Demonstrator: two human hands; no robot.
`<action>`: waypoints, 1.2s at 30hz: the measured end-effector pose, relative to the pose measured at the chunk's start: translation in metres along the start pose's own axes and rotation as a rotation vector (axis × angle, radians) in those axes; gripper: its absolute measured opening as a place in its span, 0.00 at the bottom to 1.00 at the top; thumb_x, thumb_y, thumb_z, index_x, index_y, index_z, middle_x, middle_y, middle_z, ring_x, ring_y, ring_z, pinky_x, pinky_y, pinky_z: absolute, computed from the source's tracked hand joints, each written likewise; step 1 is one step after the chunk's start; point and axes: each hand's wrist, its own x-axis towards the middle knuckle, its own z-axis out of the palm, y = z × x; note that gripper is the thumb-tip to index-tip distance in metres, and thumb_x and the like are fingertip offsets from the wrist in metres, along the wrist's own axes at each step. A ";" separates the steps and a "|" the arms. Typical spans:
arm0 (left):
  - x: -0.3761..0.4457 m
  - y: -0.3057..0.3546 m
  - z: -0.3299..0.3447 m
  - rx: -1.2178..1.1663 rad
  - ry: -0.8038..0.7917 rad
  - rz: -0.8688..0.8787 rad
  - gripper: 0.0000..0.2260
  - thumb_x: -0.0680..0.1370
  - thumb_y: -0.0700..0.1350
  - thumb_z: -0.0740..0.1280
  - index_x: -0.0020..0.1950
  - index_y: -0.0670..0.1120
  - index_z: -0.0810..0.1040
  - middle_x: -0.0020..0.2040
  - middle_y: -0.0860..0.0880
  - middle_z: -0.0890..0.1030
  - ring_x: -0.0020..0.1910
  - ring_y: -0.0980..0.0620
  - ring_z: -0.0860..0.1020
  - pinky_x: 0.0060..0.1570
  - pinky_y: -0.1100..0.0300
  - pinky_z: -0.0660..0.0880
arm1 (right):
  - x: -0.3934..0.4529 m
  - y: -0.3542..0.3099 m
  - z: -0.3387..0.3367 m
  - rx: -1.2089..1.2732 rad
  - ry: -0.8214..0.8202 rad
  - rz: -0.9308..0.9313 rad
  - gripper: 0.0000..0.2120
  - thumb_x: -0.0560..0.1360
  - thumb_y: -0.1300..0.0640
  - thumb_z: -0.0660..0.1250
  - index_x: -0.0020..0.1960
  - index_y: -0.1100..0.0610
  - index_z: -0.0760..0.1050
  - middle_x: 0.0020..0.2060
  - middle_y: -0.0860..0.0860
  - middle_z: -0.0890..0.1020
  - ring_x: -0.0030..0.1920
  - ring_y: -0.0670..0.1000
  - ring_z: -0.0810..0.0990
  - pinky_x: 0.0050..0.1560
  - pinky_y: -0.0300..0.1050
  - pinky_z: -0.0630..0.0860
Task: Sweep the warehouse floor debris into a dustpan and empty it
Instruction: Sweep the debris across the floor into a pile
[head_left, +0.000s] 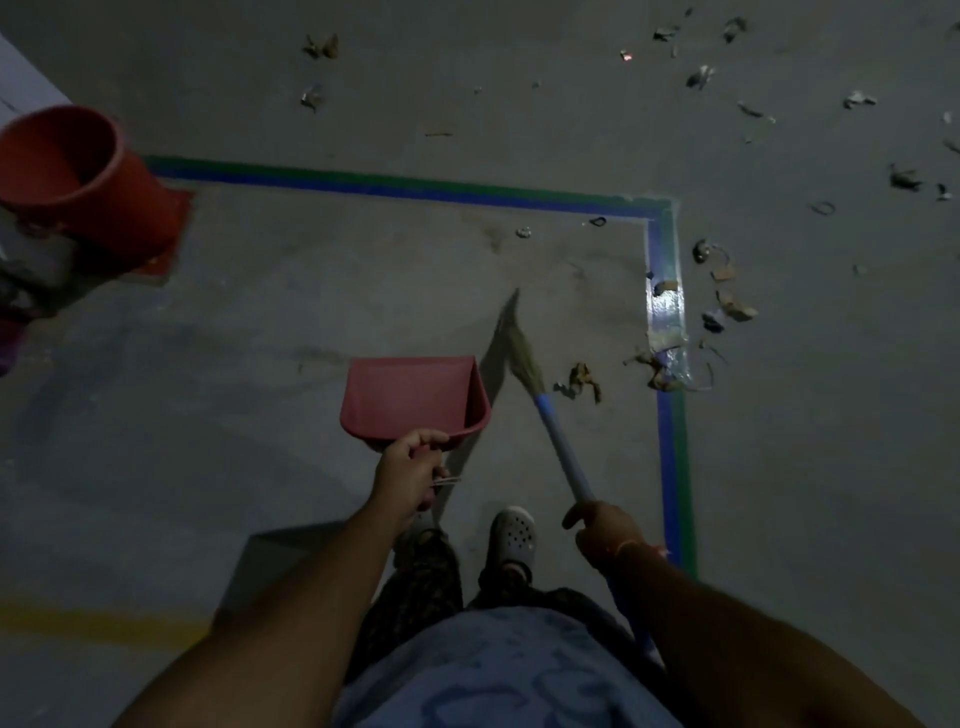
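Left hand (408, 475) grips dustpan (413, 397) held low over floor, right hand (605, 527) grips broom (524, 364); debris (584, 382) lies just right of bristles, so best set pan down flat, sweep short strokes leftward.

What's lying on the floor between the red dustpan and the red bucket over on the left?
Nothing: in the head view only bare grey floor stretches between the dustpan and the bucket. The debris lies right of the broom.
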 end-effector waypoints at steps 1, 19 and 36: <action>-0.002 0.000 0.006 0.008 0.001 -0.001 0.10 0.81 0.36 0.64 0.50 0.48 0.82 0.37 0.41 0.79 0.36 0.46 0.73 0.30 0.57 0.67 | -0.003 0.007 0.003 0.019 -0.024 0.012 0.15 0.75 0.65 0.61 0.50 0.48 0.80 0.50 0.53 0.79 0.39 0.51 0.81 0.33 0.38 0.76; 0.031 0.058 -0.037 -0.011 -0.031 0.062 0.11 0.80 0.34 0.63 0.52 0.47 0.82 0.37 0.44 0.81 0.37 0.46 0.75 0.39 0.51 0.70 | 0.034 -0.090 -0.035 0.204 0.276 0.057 0.13 0.73 0.63 0.64 0.53 0.48 0.77 0.52 0.56 0.79 0.41 0.53 0.80 0.36 0.43 0.78; 0.179 0.182 -0.154 -0.127 0.072 0.092 0.10 0.81 0.34 0.63 0.52 0.45 0.81 0.38 0.43 0.78 0.30 0.50 0.74 0.30 0.60 0.66 | 0.155 -0.354 -0.086 0.133 -0.073 -0.113 0.14 0.75 0.61 0.67 0.59 0.56 0.81 0.55 0.53 0.80 0.51 0.53 0.80 0.57 0.43 0.77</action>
